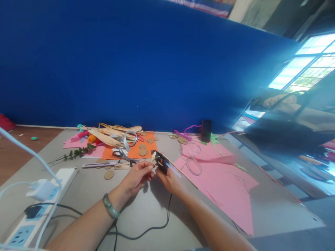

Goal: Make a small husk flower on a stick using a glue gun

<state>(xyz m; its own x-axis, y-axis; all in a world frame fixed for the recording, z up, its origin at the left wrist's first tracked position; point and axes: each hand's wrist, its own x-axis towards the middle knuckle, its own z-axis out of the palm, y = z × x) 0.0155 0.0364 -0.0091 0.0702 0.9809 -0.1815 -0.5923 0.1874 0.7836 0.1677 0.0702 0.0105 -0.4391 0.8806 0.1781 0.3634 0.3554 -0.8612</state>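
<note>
My left hand [140,176], with a green bangle [110,206] on its wrist, pinches a small pale strip of dried husk [153,157] between thumb and fingers. Wrapped round a black glue gun [162,163] is my right hand [170,179]. A pale stick [176,170] pokes out from the gun's back end. The gun's nozzle is close to the strip; whether they touch I cannot tell. A black cord [157,228] runs over the table below my hands. Just beyond my left hand lie scissors [124,157] and a utility knife [98,164].
A power strip [65,176] with plugs stands at left. Dried husks [104,136], a tape roll [130,140] and cardboard discs [143,152] lie on and around orange paper [150,137]. Pink sheets [222,188] cover the right. A black phone [206,130] leans near the blue partition [146,69].
</note>
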